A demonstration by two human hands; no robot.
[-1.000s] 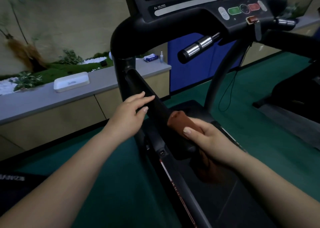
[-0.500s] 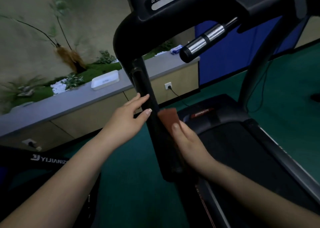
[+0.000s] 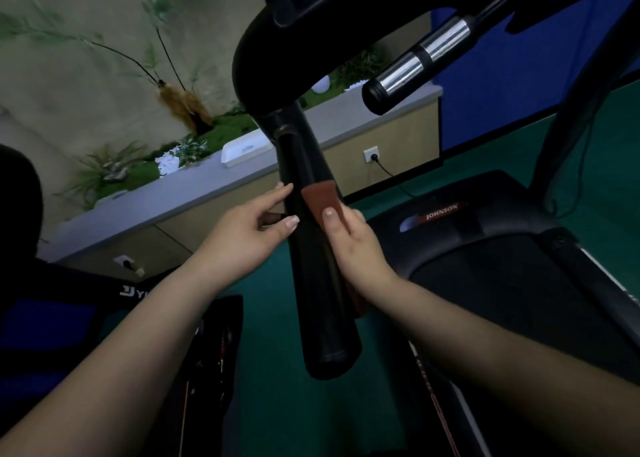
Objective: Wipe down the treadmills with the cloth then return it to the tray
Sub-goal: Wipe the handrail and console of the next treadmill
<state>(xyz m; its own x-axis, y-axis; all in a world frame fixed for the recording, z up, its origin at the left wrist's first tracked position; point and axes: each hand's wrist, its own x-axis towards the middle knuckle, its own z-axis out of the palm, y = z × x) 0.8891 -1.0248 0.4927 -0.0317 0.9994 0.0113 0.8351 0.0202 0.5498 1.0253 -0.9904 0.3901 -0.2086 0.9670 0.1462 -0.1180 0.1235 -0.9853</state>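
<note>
Clearly the cloth [image 3: 320, 202] is a soft, light thing — a reddish-brown fold that drapes over the black side handrail [image 3: 313, 266] of the treadmill [image 3: 502, 273] and takes the bar's curve, with a loose tail hanging below the wrist. It should weigh next to nothing and cannot break, but it will likely bunch or slide on the smooth bar unless pressure stays on it. The right hand [image 3: 349, 245] holds it there, thumb laid flat on top and fingers wrapped round the far side of the rail, so the cloth is pinched against the bar. That seems the sensible hold: palm and thumb spread wide over the fold. The left hand [image 3: 247, 236] rests against the rail's other side with fingers straight and relaxed, gripping nothing, steadying only.

The rail looks hard, glossy and rounded, good for gliding along its length. Beyond it a grey ledge [image 3: 180, 193] runs along the wall and carries a white tray [image 3: 246, 152], well apart from the hands — probably where the cloth goes back. Green flooring [image 3: 277, 370] lies underneath, a chrome-banded grip [image 3: 415, 66] juts out overhead, and artificial plants [image 3: 117, 170] line the ledge behind.
</note>
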